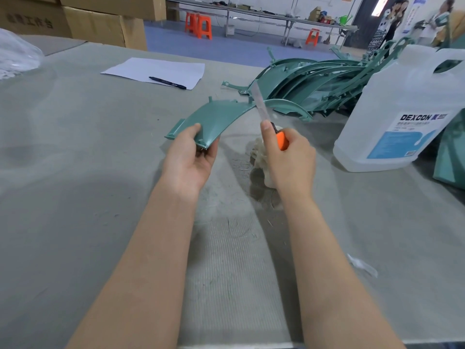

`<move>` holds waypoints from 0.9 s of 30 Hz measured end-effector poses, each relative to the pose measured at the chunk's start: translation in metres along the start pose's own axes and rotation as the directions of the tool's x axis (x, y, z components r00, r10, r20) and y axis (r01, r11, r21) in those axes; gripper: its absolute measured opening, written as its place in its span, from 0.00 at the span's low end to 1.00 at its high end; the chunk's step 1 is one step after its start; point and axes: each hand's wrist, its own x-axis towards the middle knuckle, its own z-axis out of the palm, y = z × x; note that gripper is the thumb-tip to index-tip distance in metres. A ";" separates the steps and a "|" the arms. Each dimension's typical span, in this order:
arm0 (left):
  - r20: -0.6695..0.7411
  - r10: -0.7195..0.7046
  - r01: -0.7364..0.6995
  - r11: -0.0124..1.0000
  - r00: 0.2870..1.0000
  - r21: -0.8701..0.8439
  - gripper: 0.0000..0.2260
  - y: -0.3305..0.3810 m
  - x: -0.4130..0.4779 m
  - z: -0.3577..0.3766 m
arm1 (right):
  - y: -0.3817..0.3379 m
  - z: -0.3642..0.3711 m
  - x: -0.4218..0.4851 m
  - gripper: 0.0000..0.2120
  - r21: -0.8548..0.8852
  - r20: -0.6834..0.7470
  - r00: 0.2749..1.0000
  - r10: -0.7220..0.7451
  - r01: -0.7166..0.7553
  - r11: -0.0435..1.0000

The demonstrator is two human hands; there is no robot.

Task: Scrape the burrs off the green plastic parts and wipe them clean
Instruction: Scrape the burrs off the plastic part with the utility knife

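Grey felt covers the desk [75,172], with cardboard boxes [83,18] stacked beyond its far left corner and orange stools [198,25] seen on the blue floor behind. A clear plastic bag [15,56] is seen at the far left edge. Further right, a white sheet of paper [156,71] is laid toward the far edge, with a black pen [167,83] resting on it. Near the middle, a curved green plastic part [214,117] is gripped at its near end by the left hand [193,157], thumb on top, and is held above the desk. An orange-handled knife [266,114] is clasped in the right hand [289,157], its blade raised just beside the part's far end. A pale cloth [260,154] is partly hidden behind that hand. More green parts [314,84] are piled toward the far right, beside a white jug [402,117] labelled DEXCON.
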 end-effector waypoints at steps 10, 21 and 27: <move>-0.057 0.041 -0.042 0.999 0.998 -0.020 0.03 0.001 0.005 -0.001 | -0.007 0.000 -0.007 0.24 0.081 0.093 0.994 -0.054 0.046 0.996; -0.023 0.093 -0.092 0.995 0.995 0.023 0.05 0.000 0.002 0.000 | -0.009 0.006 -0.012 0.24 0.003 0.083 0.989 -0.125 0.125 0.992; -0.008 0.138 -0.137 0.988 0.990 0.066 0.04 0.000 0.001 -0.001 | -0.006 0.006 -0.009 0.24 -0.012 0.087 0.993 -0.079 0.080 0.997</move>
